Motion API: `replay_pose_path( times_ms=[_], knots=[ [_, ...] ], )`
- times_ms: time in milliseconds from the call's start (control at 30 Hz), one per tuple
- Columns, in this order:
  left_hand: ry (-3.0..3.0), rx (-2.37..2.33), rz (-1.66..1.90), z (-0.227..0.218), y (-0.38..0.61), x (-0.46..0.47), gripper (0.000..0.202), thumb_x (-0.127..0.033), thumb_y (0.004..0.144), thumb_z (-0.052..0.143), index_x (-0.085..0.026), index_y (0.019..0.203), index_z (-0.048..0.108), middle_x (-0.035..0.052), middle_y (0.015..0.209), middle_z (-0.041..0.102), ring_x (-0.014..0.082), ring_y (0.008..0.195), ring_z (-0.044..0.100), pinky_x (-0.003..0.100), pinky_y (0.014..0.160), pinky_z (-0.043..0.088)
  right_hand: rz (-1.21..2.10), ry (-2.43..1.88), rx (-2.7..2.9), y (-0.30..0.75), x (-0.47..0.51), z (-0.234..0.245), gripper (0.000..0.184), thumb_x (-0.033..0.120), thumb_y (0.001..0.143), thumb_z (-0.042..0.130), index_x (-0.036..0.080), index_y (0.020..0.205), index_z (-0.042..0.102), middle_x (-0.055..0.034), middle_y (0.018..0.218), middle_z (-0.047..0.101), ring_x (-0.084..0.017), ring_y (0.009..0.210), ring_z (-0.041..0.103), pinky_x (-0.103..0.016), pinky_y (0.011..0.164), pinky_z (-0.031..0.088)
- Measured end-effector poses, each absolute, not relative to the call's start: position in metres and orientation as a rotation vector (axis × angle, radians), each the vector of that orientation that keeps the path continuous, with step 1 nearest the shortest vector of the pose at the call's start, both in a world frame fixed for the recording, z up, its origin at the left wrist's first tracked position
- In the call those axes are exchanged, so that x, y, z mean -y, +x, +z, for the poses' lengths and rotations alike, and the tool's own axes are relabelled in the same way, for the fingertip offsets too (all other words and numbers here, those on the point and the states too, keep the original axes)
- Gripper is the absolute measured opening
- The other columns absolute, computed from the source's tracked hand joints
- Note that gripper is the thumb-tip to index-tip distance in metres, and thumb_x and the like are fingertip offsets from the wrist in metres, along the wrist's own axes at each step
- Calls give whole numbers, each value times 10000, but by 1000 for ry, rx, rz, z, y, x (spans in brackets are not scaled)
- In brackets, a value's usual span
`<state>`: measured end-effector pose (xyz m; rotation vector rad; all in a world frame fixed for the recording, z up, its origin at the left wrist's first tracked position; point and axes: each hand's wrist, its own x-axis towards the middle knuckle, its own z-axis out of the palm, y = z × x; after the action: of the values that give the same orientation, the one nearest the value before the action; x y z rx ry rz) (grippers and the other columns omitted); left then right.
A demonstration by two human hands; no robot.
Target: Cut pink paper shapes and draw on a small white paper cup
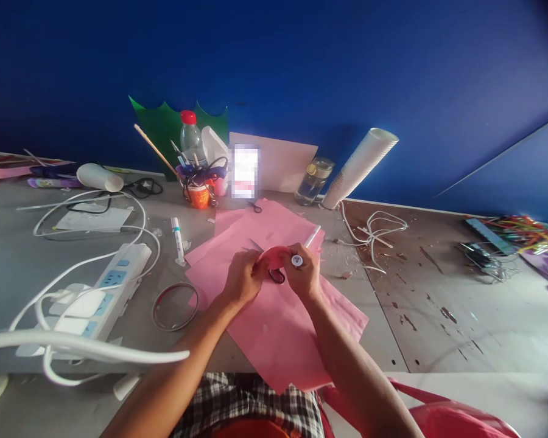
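Observation:
A small curved strip of pink paper (pixel 274 257) is pinched between my two hands. My left hand (pixel 245 277) grips its left end, fingers closed. My right hand (pixel 305 274) closes on the right end and also has a white marker (pixel 313 235) tucked in it, the marker's round end facing me. Under the strip, scissors (pixel 277 277) lie on large pink paper sheets (pixel 274 328); only a dark handle loop and a bit of blade show. The fingertips behind the strip are partly hidden.
Left of the sheets are a tape ring (pixel 175 306), another marker (pixel 178 240) and a power strip (pixel 114 292) with looping white cables. Behind stand a lit phone (pixel 245 171), an orange cup (pixel 198 196), a glass jar (pixel 314 181) and leaning stacked paper cups (pixel 360 167).

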<state>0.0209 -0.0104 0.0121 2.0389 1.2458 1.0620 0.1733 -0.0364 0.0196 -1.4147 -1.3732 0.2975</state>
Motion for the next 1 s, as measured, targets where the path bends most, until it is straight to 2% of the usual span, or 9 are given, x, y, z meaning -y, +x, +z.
replay_pose_path(
  times_ms=[167, 333, 800, 1000],
  knots=[
    [1971, -1264, 1098, 14, 20, 10, 395, -337, 919, 459, -236, 566, 314, -20, 494, 397, 139, 495, 385, 291, 527, 263, 317, -1433, 1391, 174, 37, 21, 261, 334, 808, 593, 230, 601, 472, 43, 556, 496, -118, 513, 413, -255, 519, 391],
    [2057, -1282, 1156, 12, 20, 9, 402, -295, 888, 477, -243, 559, 252, -24, 478, 344, 141, 487, 347, 305, 542, 258, 268, -1399, 1409, 174, 37, 20, 251, 333, 827, 572, 233, 623, 465, 31, 589, 503, -126, 540, 422, -265, 550, 408],
    [1751, -1324, 1157, 14, 17, 8, 397, -377, 875, 513, -217, 562, 330, -59, 496, 311, 97, 502, 300, 251, 507, 235, 317, -1457, 1348, 175, 35, 19, 311, 370, 793, 604, 233, 580, 424, 55, 532, 428, -112, 508, 367, -250, 502, 358],
    [1685, -1323, 1186, 13, 15, 8, 438, -416, 882, 528, -217, 563, 302, -63, 513, 281, 93, 515, 280, 243, 505, 244, 332, -1476, 1349, 175, 35, 19, 330, 385, 788, 612, 233, 571, 415, 54, 525, 431, -113, 506, 369, -248, 500, 355]
  ],
)
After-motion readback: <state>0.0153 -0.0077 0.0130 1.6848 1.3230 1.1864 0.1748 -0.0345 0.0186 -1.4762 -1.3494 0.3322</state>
